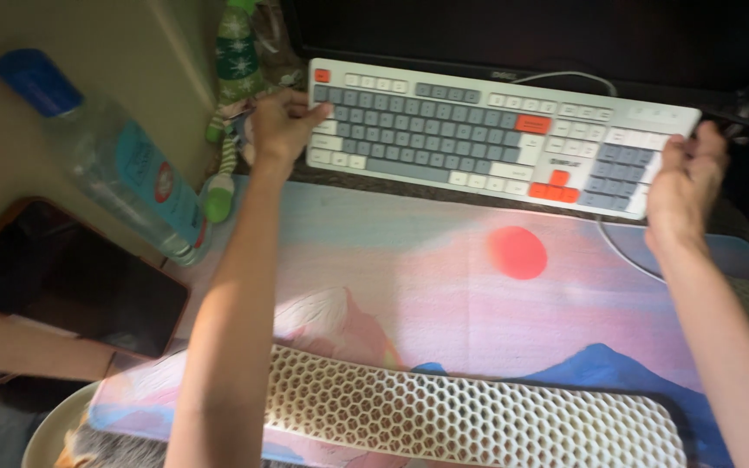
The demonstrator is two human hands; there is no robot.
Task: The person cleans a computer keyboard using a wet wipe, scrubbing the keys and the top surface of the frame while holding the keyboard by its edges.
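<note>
While the honeycomb wrist rest (478, 416) lies at the desk mat's (444, 269) near edge, the left hand (283, 126) and right hand (687, 178) grip the keyboard's (496, 139) ends beyond its far edge.

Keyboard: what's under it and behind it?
The keyboard, gripped at both ends by the left hand and right hand, has its front edge at the printed desk mat. Behind it stands a dark monitor. The surface directly beneath is covered.
</note>
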